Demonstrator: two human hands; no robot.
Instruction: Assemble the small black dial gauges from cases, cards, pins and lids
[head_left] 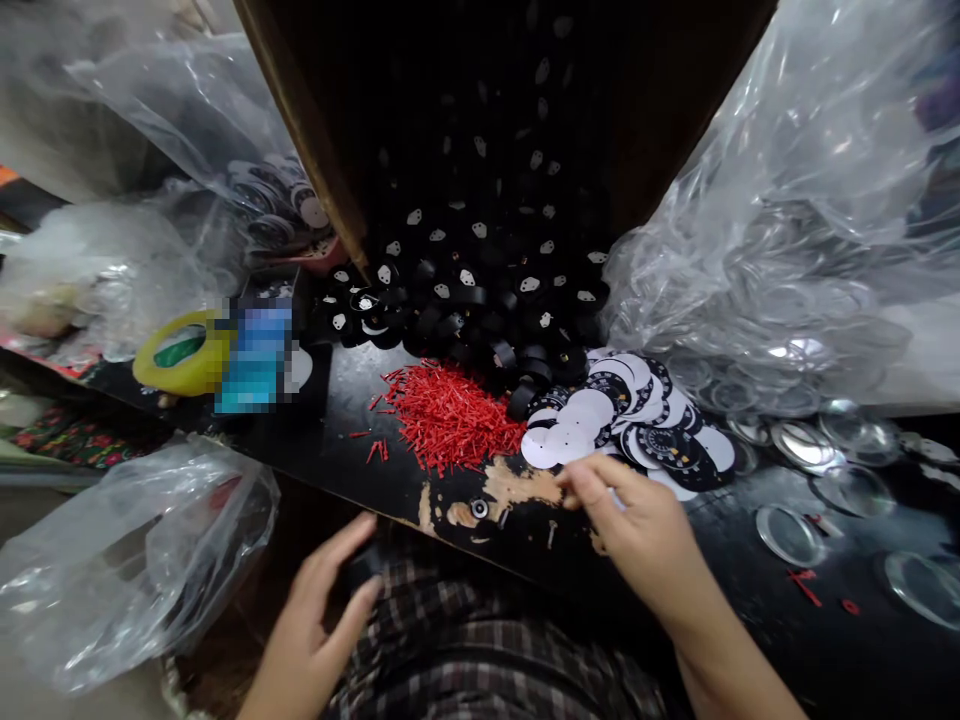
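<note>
My left hand [319,615] is in front of the table edge, thumb and fingers apart, holding nothing. My right hand [634,515] hovers low over the tabletop with thumb and forefinger pinched together; whatever is between the tips is too small to make out. Just beyond it lies a heap of round dials [577,425], some white side up, others showing black printed faces. Left of the dials spreads a pile of small red pointers [450,415]. A small ring-shaped part [478,509] rests on the worn patch [521,482] of the black table [360,440].
Many black round housings [480,295] with white tags fill the open box [322,130] behind. Clear round covers [791,535] lie at right below a plastic bag [772,260]. A yellow tape roll [154,365] stands at left. Another plastic bag [150,560] hangs at the lower left.
</note>
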